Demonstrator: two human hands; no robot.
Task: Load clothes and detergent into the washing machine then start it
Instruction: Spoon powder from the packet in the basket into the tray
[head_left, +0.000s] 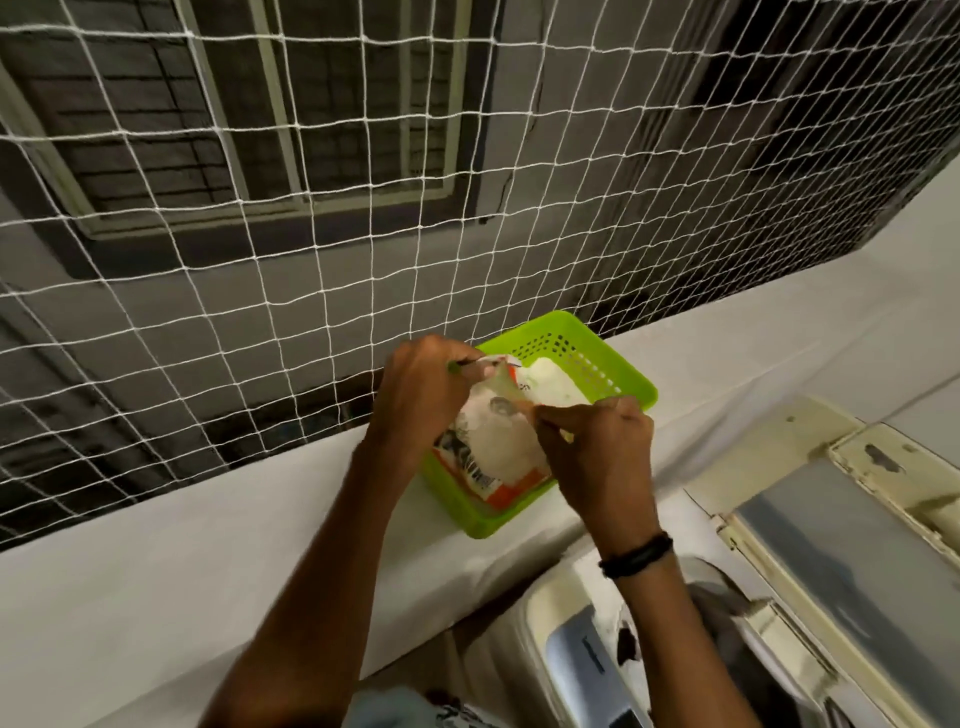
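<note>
Detergent step: detergent pouch in the green basket.
Our left hand grips its top, right hand pinches its side; next, we judge, carry powder to the washing machine at 5 o'clock.

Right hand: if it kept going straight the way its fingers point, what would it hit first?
The right hand points up-left into the detergent pouch it already pinches, inside the green basket; just beyond, probably the left hand gripping the pouch's top edge. Depth is unclear.
</note>
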